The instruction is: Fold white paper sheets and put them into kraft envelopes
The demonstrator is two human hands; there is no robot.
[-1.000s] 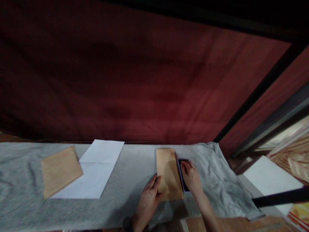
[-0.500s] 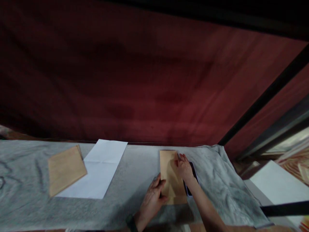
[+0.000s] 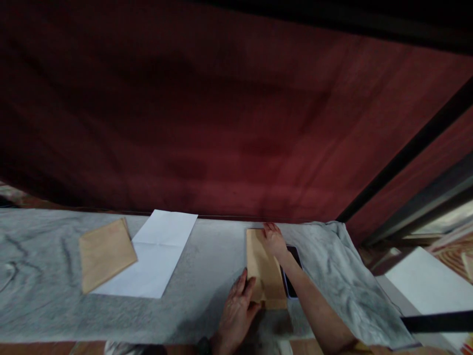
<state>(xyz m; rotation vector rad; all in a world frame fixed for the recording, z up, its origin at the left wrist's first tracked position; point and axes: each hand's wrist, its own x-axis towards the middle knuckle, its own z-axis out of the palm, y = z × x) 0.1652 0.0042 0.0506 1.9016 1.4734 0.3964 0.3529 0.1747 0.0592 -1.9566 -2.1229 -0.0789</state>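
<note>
A long brown paper envelope (image 3: 264, 273) lies on the grey cloth in front of me. My left hand (image 3: 236, 308) grips its near left edge, fingers along the side and thumb by the bottom fold. At the far right corner rests my right hand (image 3: 274, 240), palm down, its fingers stretched out over the top edge. A dark phone (image 3: 291, 288) in a pale purple case lies right beside the envelope, partly covered by my right forearm.
To the left, a second brown envelope (image 3: 107, 255) overlaps a creased white sheet (image 3: 160, 254). Grey cloth (image 3: 210, 256) covers the table, wrinkled at the right end. A dark red curtain (image 3: 221, 148) hangs behind. A black bar and a white board (image 3: 430, 281) are at the right.
My right hand has left the phone and moved left and away from me, onto the envelope's far right corner. My left hand stays at the envelope's left edge. The view has shifted slightly.
</note>
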